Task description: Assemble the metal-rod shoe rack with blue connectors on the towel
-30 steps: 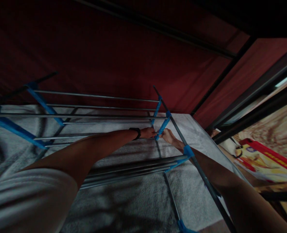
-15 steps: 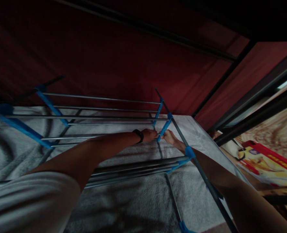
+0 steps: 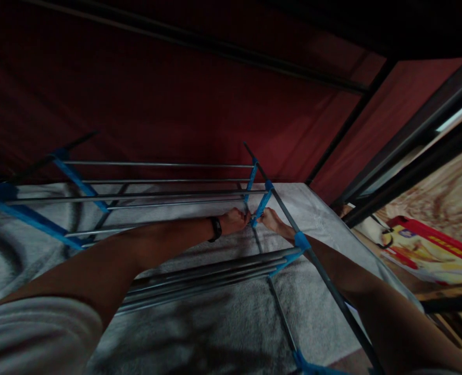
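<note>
A rack of thin metal tubes joined by blue plastic side pieces lies in front of me. My left hand (image 3: 234, 221), with a dark band on the wrist, is closed round the end of a metal tube (image 3: 115, 228), which the forearm partly hides. My right hand (image 3: 270, 219) grips the lower end of a blue connector (image 3: 262, 204), its fingers curled against it. The two hands almost meet on either side of this joint. Nearer to me, several tubes (image 3: 215, 273) run side by side into another blue connector (image 3: 287, 262).
A grey blanket (image 3: 223, 323) lies under the rack. Dark red panels (image 3: 176, 104) with black bars stand behind it. On the right, past the blanket's edge, are a dark beam (image 3: 410, 172) and a red and yellow package (image 3: 434, 247).
The view has shifted slightly. My left hand has drawn a little to the left, away from the blue connector. My right hand stays at the joint.
</note>
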{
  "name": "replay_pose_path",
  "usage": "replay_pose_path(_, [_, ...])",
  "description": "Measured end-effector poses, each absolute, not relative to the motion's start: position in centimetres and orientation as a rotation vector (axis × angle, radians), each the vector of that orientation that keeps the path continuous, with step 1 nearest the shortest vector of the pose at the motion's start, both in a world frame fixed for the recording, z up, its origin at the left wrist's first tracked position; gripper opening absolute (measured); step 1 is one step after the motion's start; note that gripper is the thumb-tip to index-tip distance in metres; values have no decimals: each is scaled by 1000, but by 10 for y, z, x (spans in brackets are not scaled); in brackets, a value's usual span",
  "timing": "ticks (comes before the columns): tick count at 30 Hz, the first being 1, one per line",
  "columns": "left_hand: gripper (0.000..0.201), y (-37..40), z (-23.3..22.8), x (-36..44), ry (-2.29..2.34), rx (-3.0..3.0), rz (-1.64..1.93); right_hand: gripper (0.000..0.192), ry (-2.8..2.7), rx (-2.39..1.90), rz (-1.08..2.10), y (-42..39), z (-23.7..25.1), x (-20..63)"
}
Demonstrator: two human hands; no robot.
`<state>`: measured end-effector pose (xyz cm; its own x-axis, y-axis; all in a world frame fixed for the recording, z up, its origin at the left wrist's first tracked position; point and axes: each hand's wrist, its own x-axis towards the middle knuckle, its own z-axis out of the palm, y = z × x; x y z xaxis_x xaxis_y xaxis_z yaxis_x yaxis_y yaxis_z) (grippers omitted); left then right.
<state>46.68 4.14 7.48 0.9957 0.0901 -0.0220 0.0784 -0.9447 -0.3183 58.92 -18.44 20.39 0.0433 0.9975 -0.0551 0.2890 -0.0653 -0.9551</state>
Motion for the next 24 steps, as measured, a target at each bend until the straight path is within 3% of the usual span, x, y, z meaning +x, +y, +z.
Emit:
replay_pose_path(6, [46,38,80,465,-99,-2815,44,47,-1255,-1462,1145,-209,237,576])
replay_pose_path(24, [44,45,82,466,-91,-2970,65,48,-1357,-1552,1092,-203,239,571])
